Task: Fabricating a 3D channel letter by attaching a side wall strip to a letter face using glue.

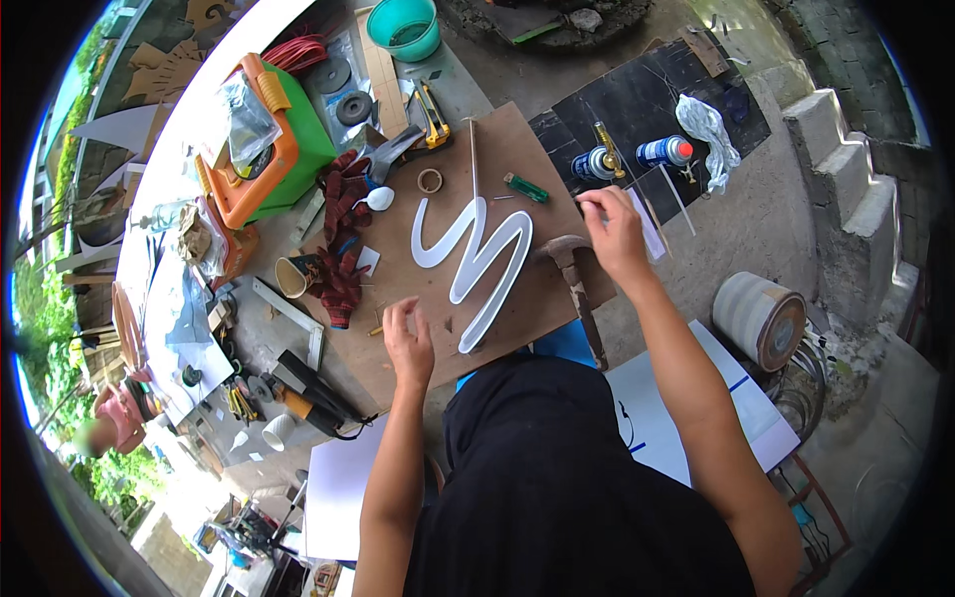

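Note:
A white zigzag strip (484, 251), shaped like a flowing letter, lies on a brown board (517, 139). A thin rod (474, 159) runs up from its top. Near the board's front edge, left of the strip, my left hand (408, 343) has its fingers loosely apart and holds nothing. My right hand (615, 237) is raised by the board's right edge, thumb and fingertips drawn together; what they pinch, if anything, is too small to tell. Below it lies a hammer (577, 298). A green-handled tool (525, 188) and a tape roll (430, 180) rest farther back.
Dark red gloves (344, 191), a paper cup (294, 277) and an orange-green toolbox (284, 149) crowd the left. A yellow cutter (432, 114) and teal bowl (403, 28) lie farther back. Right are two spray cans, one with a torch (608, 149), a bucket (758, 313) and concrete steps (846, 169).

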`<action>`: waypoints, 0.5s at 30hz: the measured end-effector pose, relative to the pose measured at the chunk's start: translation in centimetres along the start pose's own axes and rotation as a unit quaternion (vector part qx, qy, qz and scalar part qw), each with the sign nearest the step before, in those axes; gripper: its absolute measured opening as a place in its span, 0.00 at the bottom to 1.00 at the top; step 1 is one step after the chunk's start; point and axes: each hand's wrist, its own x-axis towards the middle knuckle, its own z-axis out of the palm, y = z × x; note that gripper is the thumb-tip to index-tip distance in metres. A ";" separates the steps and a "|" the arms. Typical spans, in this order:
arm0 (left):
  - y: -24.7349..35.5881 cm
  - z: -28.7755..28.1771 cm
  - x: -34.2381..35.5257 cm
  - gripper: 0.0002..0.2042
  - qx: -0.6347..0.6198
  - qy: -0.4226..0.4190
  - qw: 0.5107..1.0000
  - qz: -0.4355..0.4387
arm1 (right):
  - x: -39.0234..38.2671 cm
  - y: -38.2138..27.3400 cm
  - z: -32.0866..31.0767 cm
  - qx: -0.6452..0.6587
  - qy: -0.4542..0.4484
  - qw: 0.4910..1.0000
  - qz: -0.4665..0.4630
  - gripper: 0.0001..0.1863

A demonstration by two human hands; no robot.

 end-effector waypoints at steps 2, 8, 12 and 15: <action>2.0 1.2 2.6 0.12 -0.001 -0.001 0.998 0.061 | 0.5 -2.8 3.0 -0.003 -0.058 0.998 -0.033 0.07; 2.5 5.6 8.7 0.18 0.009 -0.052 0.991 0.126 | 0.5 -5.8 11.6 -0.163 -0.188 0.965 0.084 0.15; 1.1 6.3 10.6 0.20 0.001 -0.086 0.987 0.139 | 1.5 -7.7 12.5 -0.218 -0.181 0.957 0.059 0.16; 0.4 6.7 11.0 0.18 -0.033 -0.114 0.984 0.134 | 2.0 -7.5 13.4 -0.261 -0.227 0.930 0.127 0.17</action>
